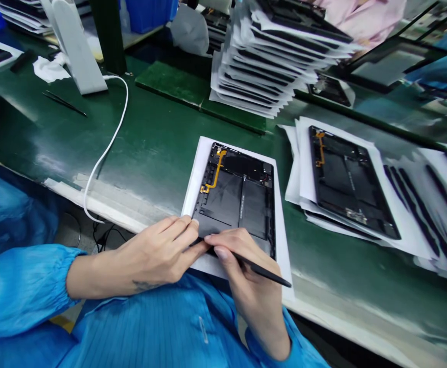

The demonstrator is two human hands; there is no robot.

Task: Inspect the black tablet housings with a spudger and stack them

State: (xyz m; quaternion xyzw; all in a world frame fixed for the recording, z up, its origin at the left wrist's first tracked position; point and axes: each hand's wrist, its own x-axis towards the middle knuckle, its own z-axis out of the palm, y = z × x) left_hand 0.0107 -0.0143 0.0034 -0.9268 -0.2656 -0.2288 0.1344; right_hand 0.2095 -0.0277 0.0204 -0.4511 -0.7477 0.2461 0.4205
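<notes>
Open black tablet (pixel 227 199), yellow flex cable (pixel 216 174), slim black pry tool (pixel 263 268)

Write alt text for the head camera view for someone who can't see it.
The right hand holds a black tool to an opened tablet on white paper, the left hand pressing its lower edge, with more tablets stacked beside.

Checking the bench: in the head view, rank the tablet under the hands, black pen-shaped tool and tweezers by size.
1. The tablet, largest.
2. The black pen-shaped tool and the tweezers: they look alike, and the tool is nearer the camera, so unranked.
</notes>
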